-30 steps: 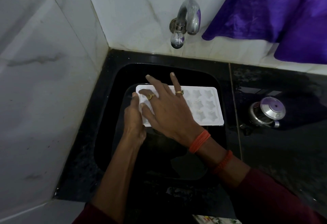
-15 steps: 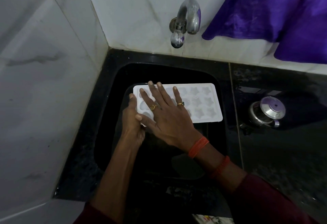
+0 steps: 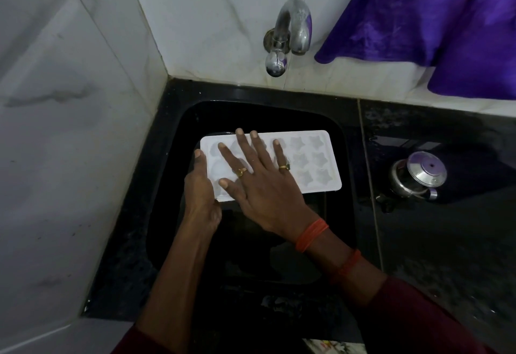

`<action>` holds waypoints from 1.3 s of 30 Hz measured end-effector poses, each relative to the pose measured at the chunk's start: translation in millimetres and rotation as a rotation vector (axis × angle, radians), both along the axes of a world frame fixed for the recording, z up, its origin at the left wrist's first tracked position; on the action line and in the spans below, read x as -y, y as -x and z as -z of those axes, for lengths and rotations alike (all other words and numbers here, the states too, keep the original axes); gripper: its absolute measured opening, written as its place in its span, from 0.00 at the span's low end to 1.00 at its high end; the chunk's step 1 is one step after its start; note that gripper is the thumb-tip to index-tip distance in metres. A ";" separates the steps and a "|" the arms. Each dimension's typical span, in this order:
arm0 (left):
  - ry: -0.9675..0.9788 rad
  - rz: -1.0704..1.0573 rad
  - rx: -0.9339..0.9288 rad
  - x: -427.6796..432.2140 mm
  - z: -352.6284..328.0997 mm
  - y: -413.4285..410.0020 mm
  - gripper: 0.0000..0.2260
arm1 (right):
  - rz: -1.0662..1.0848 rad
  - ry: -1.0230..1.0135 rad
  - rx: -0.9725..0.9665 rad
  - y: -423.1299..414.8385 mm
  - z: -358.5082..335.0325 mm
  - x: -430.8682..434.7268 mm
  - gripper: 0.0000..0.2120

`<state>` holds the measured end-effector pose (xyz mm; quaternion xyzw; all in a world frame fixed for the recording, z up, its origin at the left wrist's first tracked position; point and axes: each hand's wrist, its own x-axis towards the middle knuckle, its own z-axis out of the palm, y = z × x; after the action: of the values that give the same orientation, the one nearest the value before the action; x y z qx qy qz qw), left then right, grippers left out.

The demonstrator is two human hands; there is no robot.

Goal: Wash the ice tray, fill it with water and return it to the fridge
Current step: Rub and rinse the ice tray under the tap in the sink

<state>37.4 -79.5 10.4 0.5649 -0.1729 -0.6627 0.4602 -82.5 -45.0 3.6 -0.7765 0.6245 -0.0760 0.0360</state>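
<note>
Now we are logging one head view, looking down into a black sink (image 3: 259, 113) set in the corner of a dark stone table (image 3: 446, 242). The white ice tray (image 3: 310, 163) is lying level inside the sink's far half. Its long side is running left to right, in front of and below the steel tap (image 3: 291, 29) on the white tiled wall (image 3: 69, 144). Star-shaped pockets are showing on its upper face at the right end; the hands are covering the left end. We cannot tell whether the tray is resting on the sink floor or being held just above it.

The left hand (image 3: 199, 194) is gripping the tray's left short edge, with the thumb lying along the rim on top and the other digits hidden beneath. The right hand (image 3: 262, 186) is lying palm down across the left and middle part of the tray. Its fingers (image 3: 245, 147) are straight and spread wide, pressing flat on the pockets and holding nothing, and the fingertips are reaching the tray's far edge. Two gold rings (image 3: 241, 171) are sitting on this hand, orange thread bands (image 3: 311, 235) are circling the wrist, and a dark red sleeve (image 3: 405, 311) is covering the forearm.

Elsewhere, a small steel pot (image 3: 417, 177) with a lid is standing on the table to the right of the sink, well apart from the tray. A purple cloth (image 3: 432, 18) is hanging against the wall at upper right, its lower edge near the tap.
</note>
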 end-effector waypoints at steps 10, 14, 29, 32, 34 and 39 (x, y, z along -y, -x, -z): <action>0.011 -0.069 0.072 6.2 7.6 -32.4 0.18 | 0.203 -0.121 -0.023 75.2 12.3 11.8 0.31; 0.002 -0.038 0.093 7.4 10.3 -35.2 0.18 | 0.250 -0.189 0.143 90.1 16.2 7.4 0.29; -0.141 0.176 -0.269 8.3 23.4 -53.4 0.22 | 0.743 -0.377 1.285 112.7 47.8 20.2 0.16; -0.177 0.211 -0.328 9.0 28.5 -56.5 0.23 | 0.827 -0.399 1.437 113.9 51.4 19.2 0.15; -0.214 0.205 -0.395 10.4 34.5 -58.2 0.24 | 0.891 -0.471 1.494 114.0 51.7 16.4 0.15; -0.371 0.122 -0.559 15.8 54.0 -55.9 0.28 | 0.978 -0.638 1.604 112.8 53.6 13.0 0.12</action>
<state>93.3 -95.3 -43.5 0.4239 0.0499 -0.8385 0.3387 -195.3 -58.0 -50.0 -0.1060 0.6581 -0.4136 0.6201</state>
